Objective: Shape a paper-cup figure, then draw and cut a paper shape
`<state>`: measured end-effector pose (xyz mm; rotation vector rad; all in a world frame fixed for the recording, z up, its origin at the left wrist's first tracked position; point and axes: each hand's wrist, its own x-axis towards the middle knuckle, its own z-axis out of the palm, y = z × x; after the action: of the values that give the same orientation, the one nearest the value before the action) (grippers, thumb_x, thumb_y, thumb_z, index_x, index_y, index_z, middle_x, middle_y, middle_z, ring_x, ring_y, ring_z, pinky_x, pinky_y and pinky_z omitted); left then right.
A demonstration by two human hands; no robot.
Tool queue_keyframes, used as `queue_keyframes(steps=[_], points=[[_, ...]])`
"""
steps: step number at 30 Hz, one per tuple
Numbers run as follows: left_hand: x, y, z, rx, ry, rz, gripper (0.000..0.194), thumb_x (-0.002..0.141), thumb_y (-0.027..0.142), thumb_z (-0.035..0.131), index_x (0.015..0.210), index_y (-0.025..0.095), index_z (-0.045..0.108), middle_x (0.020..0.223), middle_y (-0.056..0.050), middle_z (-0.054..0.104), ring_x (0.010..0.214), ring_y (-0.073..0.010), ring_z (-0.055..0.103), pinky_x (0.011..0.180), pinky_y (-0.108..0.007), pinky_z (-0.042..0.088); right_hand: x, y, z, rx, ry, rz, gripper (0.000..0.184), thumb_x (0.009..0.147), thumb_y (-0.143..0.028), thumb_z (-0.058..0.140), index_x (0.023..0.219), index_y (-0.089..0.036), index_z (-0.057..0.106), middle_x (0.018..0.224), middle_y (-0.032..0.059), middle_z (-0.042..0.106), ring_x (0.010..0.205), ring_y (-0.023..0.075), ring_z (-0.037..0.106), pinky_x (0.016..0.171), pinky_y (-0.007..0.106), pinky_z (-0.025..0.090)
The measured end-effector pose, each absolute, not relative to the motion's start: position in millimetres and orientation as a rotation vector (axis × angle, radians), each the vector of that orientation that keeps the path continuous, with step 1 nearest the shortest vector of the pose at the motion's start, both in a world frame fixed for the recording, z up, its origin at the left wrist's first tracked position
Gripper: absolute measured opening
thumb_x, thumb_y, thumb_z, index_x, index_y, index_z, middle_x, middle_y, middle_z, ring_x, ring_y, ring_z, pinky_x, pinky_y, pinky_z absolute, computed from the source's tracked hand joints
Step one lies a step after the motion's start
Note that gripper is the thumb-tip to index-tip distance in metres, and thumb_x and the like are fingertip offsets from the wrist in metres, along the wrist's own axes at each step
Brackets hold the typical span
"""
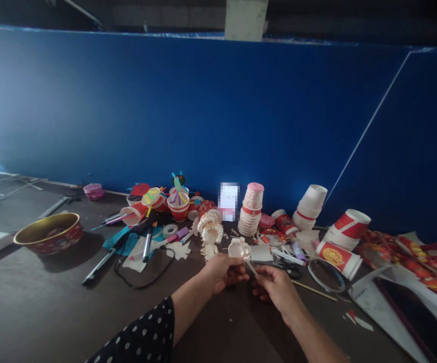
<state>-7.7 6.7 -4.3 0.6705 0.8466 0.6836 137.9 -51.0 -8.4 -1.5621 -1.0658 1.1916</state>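
Hands (224,272) gripping curled paper cup (238,248), thin stick (251,267)

Craft workspace, dark tabletop (44,297), blue partition wall (173,111), stacked paper cups (250,210)

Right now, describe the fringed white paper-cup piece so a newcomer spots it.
From the blue wall, drop to the cluttered dark tabletop. Just left of the tall cup stack, the white paper cup sits cut into curled strips, unlike the whole cups beside it.
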Motion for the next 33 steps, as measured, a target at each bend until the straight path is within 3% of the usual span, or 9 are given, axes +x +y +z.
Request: queue_keyframes(steps=[17, 33], points=[[-7.0, 4.9, 0.2, 0.686, 0.863, 0.678, 0.01, 0.073, 0.012, 0.055, 0.065, 0.007, 0.055, 0.048, -0.003, 0.058, 0.049, -0.0133, 0.061, 0.042, -0.016, 0.044, 140.9, -49.7, -9.7, -1.49, -1.034, 1.281, 0.025, 0.061, -0.038, 0.064, 0.063, -0.014, 0.056, 0.058, -0.0006, 0.064, 0.054, 0.0147, 0.063, 0.047, 0.021, 0.043], [-7.4, 5.5, -1.4, 0.662, 0.863, 0.69, 0.01, 0.074, 0.01, 0.053, 0.066, 0.006, 0.054, 0.048, -0.003, 0.057, 0.049, -0.0146, 0.061, 0.042, -0.017, 0.044, 139.7, -48.1, -15.5, -1.483, -1.032, 1.21, 0.024, 0.057, -0.037, 0.067, 0.063, -0.015, 0.059, 0.055, -0.0012, 0.061, 0.051, 0.0134, 0.06, 0.045, 0.021, 0.043]])
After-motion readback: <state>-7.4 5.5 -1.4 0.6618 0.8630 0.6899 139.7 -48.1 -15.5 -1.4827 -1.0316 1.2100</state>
